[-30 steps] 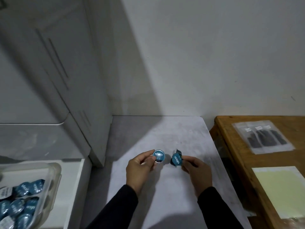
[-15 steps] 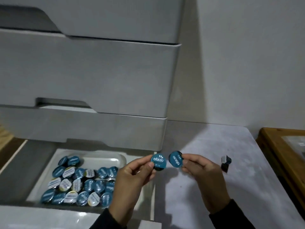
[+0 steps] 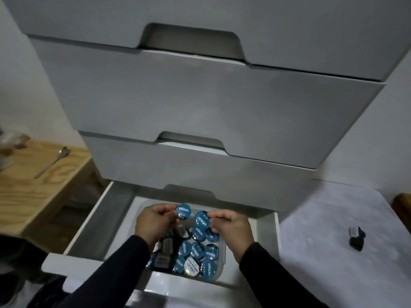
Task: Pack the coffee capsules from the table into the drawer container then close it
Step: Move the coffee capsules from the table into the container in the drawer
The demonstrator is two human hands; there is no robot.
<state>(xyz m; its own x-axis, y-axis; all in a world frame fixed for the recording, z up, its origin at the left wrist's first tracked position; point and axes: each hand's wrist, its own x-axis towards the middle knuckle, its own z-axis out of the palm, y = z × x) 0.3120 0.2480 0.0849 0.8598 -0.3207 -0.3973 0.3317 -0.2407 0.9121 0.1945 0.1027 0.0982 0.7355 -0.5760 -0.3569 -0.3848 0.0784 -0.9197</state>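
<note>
Two coffee capsules are in hand above the open drawer. The left-hand capsule (image 3: 183,211) is pinched at its rim between thumb and fingertips of the left hand (image 3: 155,223), its blue foil lid turned up toward the camera. The right-hand capsule (image 3: 202,220) is pinched the same way by the right hand (image 3: 232,227), lid also facing up and tilted slightly. The two capsules sit just beside each other, apart, between the hands. Neither hand is spread wide; each has only the fingertips closed on its capsule.

Directly beneath both hands lies the clear plastic tray (image 3: 222,254) inside the drawer (image 3: 275,236), already holding a heap of capsules (image 3: 195,252) that fills its near part, toward the wrists. The far part of the tray, just beyond the fingertips, shows bare floor. The governing relation is therefore vertical: the drop point lies straight below, and both hands are about equally near it. In my judgement, a release from either hand would land its capsule in the tray.

Well to the right of the right hand, on the grey table (image 3: 333,218), one dark capsule (image 3: 357,237) lies on its side. It lies nearer the right hand. The drawer stands open, not yet pushed shut.

To the left of the left hand, a spoon (image 3: 52,162) rests on a wooden surface (image 3: 33,192).
</note>
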